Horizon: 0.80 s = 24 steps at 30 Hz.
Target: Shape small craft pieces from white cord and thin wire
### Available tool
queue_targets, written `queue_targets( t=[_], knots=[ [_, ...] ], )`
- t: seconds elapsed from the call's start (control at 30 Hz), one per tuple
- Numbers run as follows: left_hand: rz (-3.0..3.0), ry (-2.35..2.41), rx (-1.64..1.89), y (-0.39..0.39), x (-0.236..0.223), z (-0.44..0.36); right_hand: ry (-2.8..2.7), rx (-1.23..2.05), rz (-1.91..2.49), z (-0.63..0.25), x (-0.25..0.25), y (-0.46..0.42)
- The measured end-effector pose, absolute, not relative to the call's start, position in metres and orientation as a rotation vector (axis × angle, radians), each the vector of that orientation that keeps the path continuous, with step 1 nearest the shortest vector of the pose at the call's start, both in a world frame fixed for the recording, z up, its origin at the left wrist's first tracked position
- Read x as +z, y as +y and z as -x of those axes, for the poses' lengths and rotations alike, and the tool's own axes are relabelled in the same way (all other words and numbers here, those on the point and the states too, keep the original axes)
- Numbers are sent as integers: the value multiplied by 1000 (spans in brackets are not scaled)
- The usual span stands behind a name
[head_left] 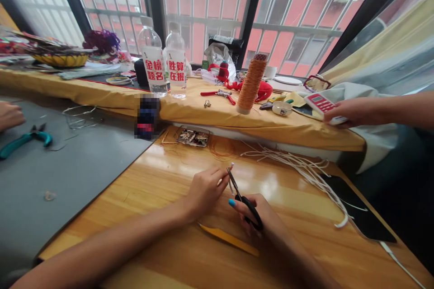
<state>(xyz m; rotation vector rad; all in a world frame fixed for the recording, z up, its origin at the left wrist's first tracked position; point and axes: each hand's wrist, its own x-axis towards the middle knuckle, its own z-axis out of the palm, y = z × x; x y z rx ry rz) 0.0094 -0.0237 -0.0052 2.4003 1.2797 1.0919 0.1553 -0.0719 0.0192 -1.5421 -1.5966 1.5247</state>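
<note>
My left hand [209, 187] is closed in a pinch on a short piece of white cord [232, 165], whose pale end pokes up past the fingertips. My right hand [259, 214] grips black-handled scissors [249, 210], with fingers at the loops. The scissor blades point up and left, right beside the cord; whether they touch it I cannot tell. On the wooden table [162, 253] below both hands lies a slim yellow pointed tool [230, 240]. Thin orange thread [220, 150] lies loosely beyond my left hand.
White cords [291, 162] and a black phone [359, 207] lie at right. Behind them stand an orange thread spool [252, 83], red-handled pliers [220, 94] and water bottles [176, 65]. One person's hand [346, 113] holds a calculator [320, 103]; another hand [10, 115] is near teal pliers [27, 139].
</note>
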Motion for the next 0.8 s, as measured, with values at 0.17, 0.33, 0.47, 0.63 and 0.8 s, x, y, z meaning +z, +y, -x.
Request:
queue_targets(
  t=[0.17,0.33,0.47,0.63,0.8],
  knots=[
    [-2242,1201,1109,-22,-1,-9,-1782,1206,1511,-160,23,-71],
    [-2013,1191,1094,-12,-1,-8,-1917,234,1735,-190,11,-51],
    [-1867,1180,1072,-8,-3,-7,-1912,386,1776,-214,0,-37],
    [-1802,1118,1090,-10,-3,-7,-1917,778,1755,-219,14,-40],
    [-1738,1018,1057,-11,-2,-10,-1829,611,1692,-206,30,-45]
  ],
)
